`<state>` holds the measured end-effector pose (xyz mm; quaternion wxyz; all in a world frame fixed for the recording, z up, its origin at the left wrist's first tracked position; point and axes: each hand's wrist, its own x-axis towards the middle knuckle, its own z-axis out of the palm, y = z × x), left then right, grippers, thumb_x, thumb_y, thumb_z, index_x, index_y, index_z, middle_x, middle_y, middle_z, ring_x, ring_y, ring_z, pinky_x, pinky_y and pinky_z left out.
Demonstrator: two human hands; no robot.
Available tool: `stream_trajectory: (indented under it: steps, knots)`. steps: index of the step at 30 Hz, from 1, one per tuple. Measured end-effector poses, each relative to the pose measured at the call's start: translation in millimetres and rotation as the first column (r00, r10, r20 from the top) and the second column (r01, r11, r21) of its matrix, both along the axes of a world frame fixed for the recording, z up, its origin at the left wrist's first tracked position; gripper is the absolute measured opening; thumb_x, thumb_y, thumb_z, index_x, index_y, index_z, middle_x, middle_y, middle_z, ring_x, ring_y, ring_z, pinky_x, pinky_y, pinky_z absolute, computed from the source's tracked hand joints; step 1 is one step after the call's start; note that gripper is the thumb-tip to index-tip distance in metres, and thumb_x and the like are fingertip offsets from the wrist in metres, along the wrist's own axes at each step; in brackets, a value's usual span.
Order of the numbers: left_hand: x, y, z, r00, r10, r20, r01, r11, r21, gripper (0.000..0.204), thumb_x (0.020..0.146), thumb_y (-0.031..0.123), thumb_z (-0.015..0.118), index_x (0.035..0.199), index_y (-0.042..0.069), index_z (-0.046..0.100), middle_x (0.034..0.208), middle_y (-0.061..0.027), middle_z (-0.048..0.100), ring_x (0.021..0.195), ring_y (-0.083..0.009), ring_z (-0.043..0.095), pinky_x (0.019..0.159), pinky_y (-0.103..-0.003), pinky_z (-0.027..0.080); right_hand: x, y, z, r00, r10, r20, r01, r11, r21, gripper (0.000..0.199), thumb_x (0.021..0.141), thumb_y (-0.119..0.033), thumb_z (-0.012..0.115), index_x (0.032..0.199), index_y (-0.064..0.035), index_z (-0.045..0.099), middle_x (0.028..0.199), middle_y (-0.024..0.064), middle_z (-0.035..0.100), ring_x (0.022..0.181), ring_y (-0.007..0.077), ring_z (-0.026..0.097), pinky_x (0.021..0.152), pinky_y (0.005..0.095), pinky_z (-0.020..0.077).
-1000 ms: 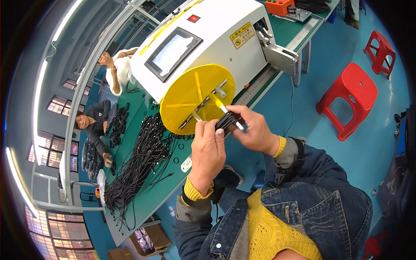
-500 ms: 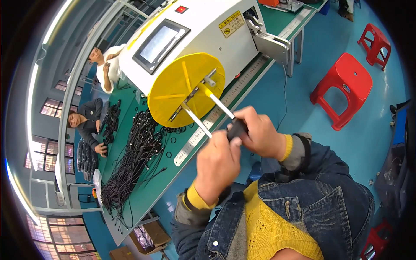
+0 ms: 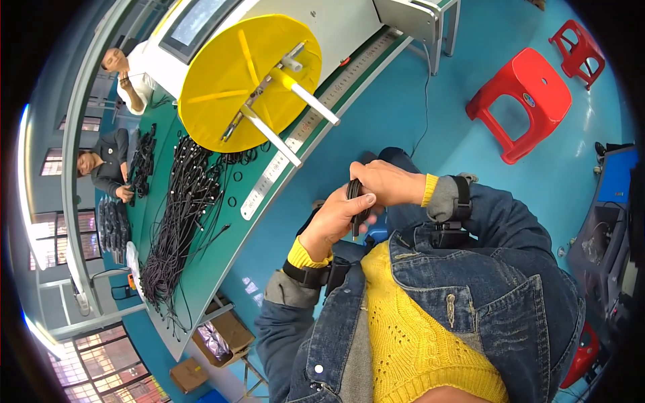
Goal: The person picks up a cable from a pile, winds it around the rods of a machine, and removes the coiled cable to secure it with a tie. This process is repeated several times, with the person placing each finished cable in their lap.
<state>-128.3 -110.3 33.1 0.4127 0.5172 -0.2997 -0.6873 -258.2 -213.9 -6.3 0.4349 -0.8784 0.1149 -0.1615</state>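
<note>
Both hands meet close in front of the chest, above the blue floor [image 3: 403, 114]. The left hand [image 3: 332, 221] curls around a small black cable coil [image 3: 354, 201], its thumb pressed across the front of it. The right hand [image 3: 386, 183] closes over the top of the same coil from the other side, fingers wrapped down, so the coil sits pinched between the two hands and only a short dark part of it shows. Both wrists carry black straps over yellow cuffs and denim sleeves.

Up and to the left of the hands stands a yellow disc [image 3: 235, 80] with white pegs [image 3: 306, 101] sticking out toward the hands, mounted on a white machine [image 3: 336, 27]. Beyond the left hand runs a green worktop [image 3: 201, 269] with a ruler [image 3: 282, 168] along its edge and a heap of black cables [image 3: 175, 215]. Two other people [image 3: 107, 164] sit at the far side of the worktop. Well off to the right of the hands stands a red stool [image 3: 527, 101]
</note>
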Motion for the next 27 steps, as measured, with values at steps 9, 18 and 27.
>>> stream_trajectory:
  steps: [9, 18, 27]
  knots:
    - [-4.1, 9.9, -16.7, 0.942, -0.334, 0.031, 0.308, 0.897, 0.317, 0.032, 0.083, 0.033, 0.062, 0.093, 0.004, 0.052, 0.070, -0.0033, 0.058, 0.055, -0.0101, 0.055, 0.041, -0.020, 0.039, -2.2, 14.8, -6.6, 0.942, 0.212, -0.261, -0.317, 0.821, -0.474, 0.027, 0.068, -0.015, 0.063, 0.080, 0.0000, 0.043, 0.060, 0.0165, 0.057, 0.060, 0.0322, 0.060, 0.049, 0.0380, 0.0450]
    - [7.2, 22.4, -34.8, 0.956, -0.008, -0.292, 0.118, 0.925, 0.362, 0.032, 0.083, 0.033, 0.062, 0.085, 0.003, 0.053, 0.069, -0.0050, 0.055, 0.052, -0.0082, 0.049, 0.040, -0.019, 0.034, 4.4, 30.8, -42.3, 0.996, -0.034, 0.083, 0.015, 0.976, 0.218, 0.018, 0.069, -0.011, 0.058, 0.080, -0.0008, 0.048, 0.060, 0.0134, 0.059, 0.053, 0.0310, 0.059, 0.048, 0.0348, 0.0460]
    - [5.8, 28.8, -41.2, 0.921, -0.018, -0.390, 0.105, 0.974, 0.202, 0.031, 0.087, 0.034, 0.056, 0.087, 0.003, 0.055, 0.060, -0.0001, 0.045, 0.047, -0.0065, 0.039, 0.037, -0.020, 0.028, 9.5, 20.3, -16.0, 0.985, 0.024, -0.168, 0.013, 0.976, 0.219, 0.014, 0.068, -0.006, 0.054, 0.079, 0.0029, 0.057, 0.063, 0.0176, 0.060, 0.056, 0.0296, 0.061, 0.051, 0.0363, 0.0473]
